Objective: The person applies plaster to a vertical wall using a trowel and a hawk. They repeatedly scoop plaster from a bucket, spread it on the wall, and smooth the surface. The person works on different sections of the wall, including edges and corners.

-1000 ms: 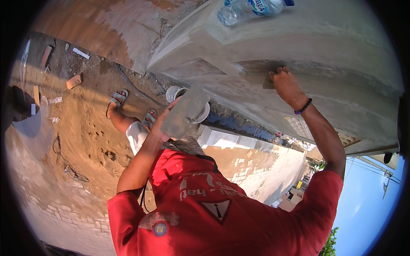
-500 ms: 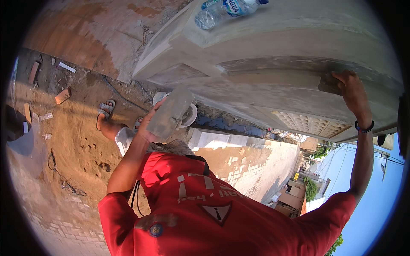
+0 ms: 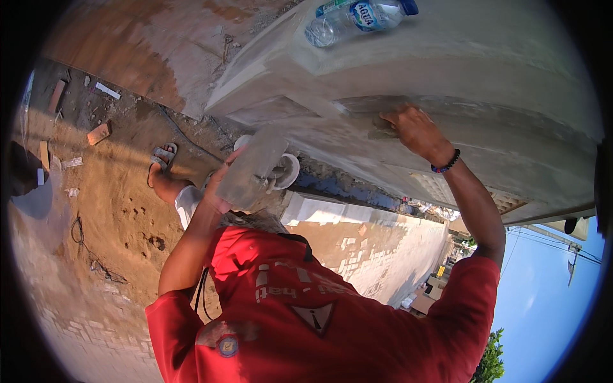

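Note:
My left hand [image 3: 220,188] grips the edge of a flat grey rectangular board [image 3: 257,159], held out in front of my body. A small lump of wet mortar [image 3: 263,180] shows at its right side. My right hand [image 3: 418,133] is closed round a small dark flat scraper [image 3: 381,127], mostly hidden under the fingers. The scraper lies against the grey plastered wall [image 3: 396,70], at the lower edge of a darker, damp-looking recessed band [image 3: 485,116].
Two plastic bottles, the clearer one [image 3: 357,20] with a blue cap, lie on top of the wall. White buckets [image 3: 290,171] stand beyond the board. A brick piece [image 3: 99,134], a cable [image 3: 179,131] and scraps lie on sandy ground near my sandalled foot [image 3: 163,156].
My right hand has slid the scraper left along the wall's band, and my right arm has come inward. The left hand and its board have hardly moved.

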Demonstrator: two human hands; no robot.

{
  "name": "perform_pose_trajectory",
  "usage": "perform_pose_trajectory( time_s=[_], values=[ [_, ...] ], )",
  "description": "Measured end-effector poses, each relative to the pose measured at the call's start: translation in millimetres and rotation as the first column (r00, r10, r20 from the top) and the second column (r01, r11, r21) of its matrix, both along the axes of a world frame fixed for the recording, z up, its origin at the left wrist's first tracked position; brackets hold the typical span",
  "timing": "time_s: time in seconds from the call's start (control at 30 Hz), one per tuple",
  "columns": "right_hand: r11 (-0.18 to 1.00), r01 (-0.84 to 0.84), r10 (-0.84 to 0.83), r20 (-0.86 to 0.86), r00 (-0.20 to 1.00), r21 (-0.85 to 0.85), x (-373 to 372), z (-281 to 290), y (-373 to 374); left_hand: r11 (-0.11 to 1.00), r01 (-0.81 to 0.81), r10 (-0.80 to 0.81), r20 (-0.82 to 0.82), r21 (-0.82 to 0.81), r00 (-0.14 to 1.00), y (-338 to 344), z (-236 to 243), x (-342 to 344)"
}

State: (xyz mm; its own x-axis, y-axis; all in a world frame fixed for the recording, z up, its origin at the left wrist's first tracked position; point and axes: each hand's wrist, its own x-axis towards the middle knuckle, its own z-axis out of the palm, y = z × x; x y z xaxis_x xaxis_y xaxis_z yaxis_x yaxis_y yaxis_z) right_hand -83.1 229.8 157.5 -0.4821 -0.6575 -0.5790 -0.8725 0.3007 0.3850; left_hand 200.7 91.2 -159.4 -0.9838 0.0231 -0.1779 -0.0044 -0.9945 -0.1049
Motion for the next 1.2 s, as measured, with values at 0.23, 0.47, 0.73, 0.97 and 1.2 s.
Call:
perform_pose_trajectory(
  time_s=[0.23, 0.47, 0.73, 0.97, 1.2],
  values=[
    [0.992, -0.108, 0.117, -0.148, 0.982, 0.068, -8, -24, 8, 0.999, -0.003, 0.005, 0.046, -0.035, 0.999, 0, -1, 5],
    [1.0, -0.011, 0.012, -0.303, 0.953, 0.007, 11, 89, 1, 0.998, -0.01, 0.011, 0.011, -0.06, 1.0, 3, -6, -9],
    [1.0, 0.007, 0.005, -0.445, 0.895, 0.025, 30, 230, -3, 0.998, 0.017, -0.016, 0.016, -0.065, 1.0, 4, 2, -21],
    [0.799, 0.29, -0.457, -0.219, 0.862, -0.527, 95, 285, 22, 0.994, 0.112, -0.112, -0.004, 0.021, 0.994, 7, -3, -20],
    [0.281, 0.343, -0.518, 0.159, 0.84, -0.896, 88, 70, 121, 0.98, 0.186, -0.187, -0.006, -0.065, 0.982, 4, 5, -19]
  ],
)
